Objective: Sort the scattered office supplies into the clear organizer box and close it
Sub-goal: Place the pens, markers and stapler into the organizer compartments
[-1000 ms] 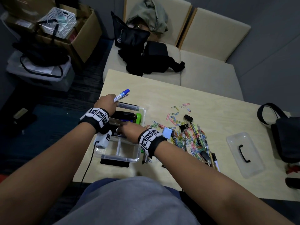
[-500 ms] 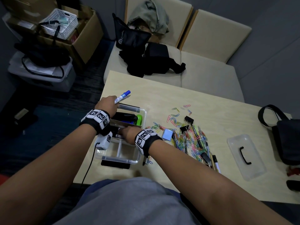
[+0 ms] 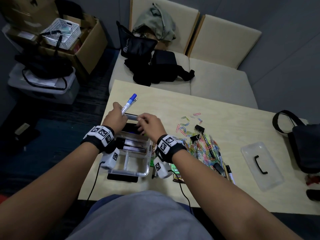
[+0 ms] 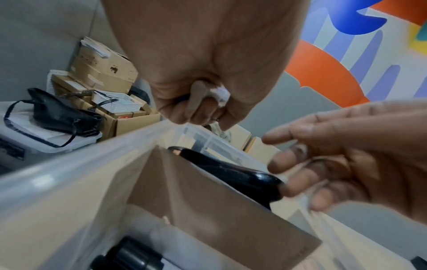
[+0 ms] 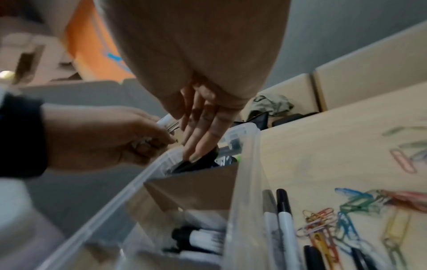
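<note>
The clear organizer box (image 3: pixel 131 173) sits at the table's near left corner, lid off. My left hand (image 3: pixel 115 116) hovers over its far left corner and grips a blue-capped marker (image 3: pixel 129 103) together with a thin pen. My right hand (image 3: pixel 147 122) reaches into the far compartment, its straight fingers (image 5: pixel 203 138) touching the black stapler (image 4: pixel 231 171) that lies there. A brown card divider (image 5: pixel 196 186) separates that compartment from the markers (image 3: pixel 129 142) in the middle one. Colored paper clips (image 3: pixel 200 146), black binder clips (image 3: pixel 199 129) and pens (image 3: pixel 229 172) lie scattered to the right.
The clear lid (image 3: pixel 261 165) with a black handle lies on the table's right side. A black bag (image 3: pixel 304 146) rests at the right edge. A dark phone (image 3: pixel 121 177) sticks out from under the box. Wrist cables hang off the near table edge.
My right hand has moved from the middle compartment forward to the far one, onto the stapler. My left hand has shifted slightly forward and up, still holding the marker.
</note>
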`<state>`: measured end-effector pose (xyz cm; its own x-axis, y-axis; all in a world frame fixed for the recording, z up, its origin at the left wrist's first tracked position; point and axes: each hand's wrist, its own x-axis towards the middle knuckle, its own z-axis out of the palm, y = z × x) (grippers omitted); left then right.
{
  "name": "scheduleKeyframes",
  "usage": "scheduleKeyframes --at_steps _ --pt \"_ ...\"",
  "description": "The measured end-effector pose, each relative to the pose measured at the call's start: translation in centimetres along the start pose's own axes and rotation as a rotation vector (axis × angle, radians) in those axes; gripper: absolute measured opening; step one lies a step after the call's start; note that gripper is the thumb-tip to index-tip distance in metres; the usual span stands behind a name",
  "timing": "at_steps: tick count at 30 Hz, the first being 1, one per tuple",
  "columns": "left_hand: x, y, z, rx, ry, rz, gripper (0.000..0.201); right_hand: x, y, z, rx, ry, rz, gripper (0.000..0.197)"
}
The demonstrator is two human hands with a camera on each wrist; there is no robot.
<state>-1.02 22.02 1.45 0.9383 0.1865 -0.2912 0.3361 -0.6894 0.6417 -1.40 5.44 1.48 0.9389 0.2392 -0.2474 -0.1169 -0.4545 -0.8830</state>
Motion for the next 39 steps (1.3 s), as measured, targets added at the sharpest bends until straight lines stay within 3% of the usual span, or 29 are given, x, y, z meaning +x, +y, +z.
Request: scheduleKeyframes --at_steps 8,14,21,26,30,33,36,39 --pt "-2.1 3.1 1.7 -0.086 -0.157 0.168 0.017 1.5 -1.1 -1.3 0.258 0.139 0.039 0.032" --pt "-2.2 3.5 2.2 -0.014 -0.199 0.203 0.020 1.1 -0.9 -1.9 0.387 0.165 -0.002 0.018" --pt "-2.1 3.5 2.1 0.063 -0.242 0.238 0.033 0.5 -0.9 -2.5 0.394 0.149 -0.026 0.019" --pt "-2.0 2.9 2.6 0.057 -0.262 0.254 0.023 0.5 -0.3 -1.7 0.432 0.164 0.010 0.021" --pt "-1.9 2.6 1.4 0.048 -0.310 0.271 0.044 0.7 -0.3 -2.5 0.407 0.192 -0.030 0.018" --pt "-0.4 1.4 -1.1 0.117 -0.359 0.221 0.042 0.9 0.1 -4.1 0.367 0.205 -0.051 0.018" --pt "1.3 0.0 -2.9 0.240 -0.183 0.215 0.029 0.8 0.3 -4.8 0.302 0.166 -0.073 0.018" --pt "2.2 -0.4 -2.8 0.378 -0.046 0.176 0.032 0.3 0.0 -3.8 0.199 0.056 -0.131 0.017"
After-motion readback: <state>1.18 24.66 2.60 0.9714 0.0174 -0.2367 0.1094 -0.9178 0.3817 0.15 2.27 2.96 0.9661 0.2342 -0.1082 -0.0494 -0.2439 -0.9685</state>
